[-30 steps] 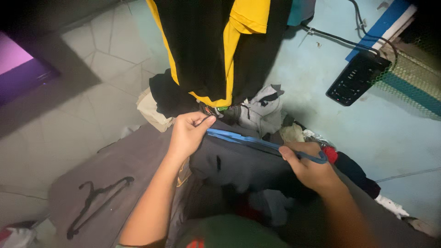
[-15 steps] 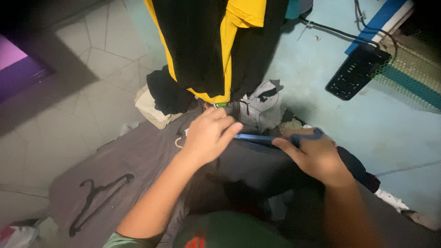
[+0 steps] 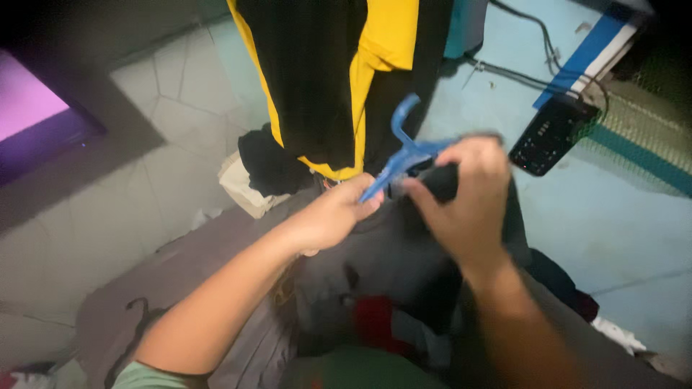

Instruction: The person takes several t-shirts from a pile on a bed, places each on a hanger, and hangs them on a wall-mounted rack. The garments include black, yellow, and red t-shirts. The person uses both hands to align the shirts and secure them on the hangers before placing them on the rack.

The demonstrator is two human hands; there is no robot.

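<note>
Head view: left hand [image 3: 333, 214] pinches the lower end of a blue hanger [image 3: 404, 155], right hand [image 3: 465, 194] closed on its other arm together with the dark grey garment [image 3: 389, 252] draped below it. A black-and-yellow shirt [image 3: 339, 72] hangs just behind.

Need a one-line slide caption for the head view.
Both hands, left hand and right hand, fit a blue plastic hanger into a dark grey garment.
</note>
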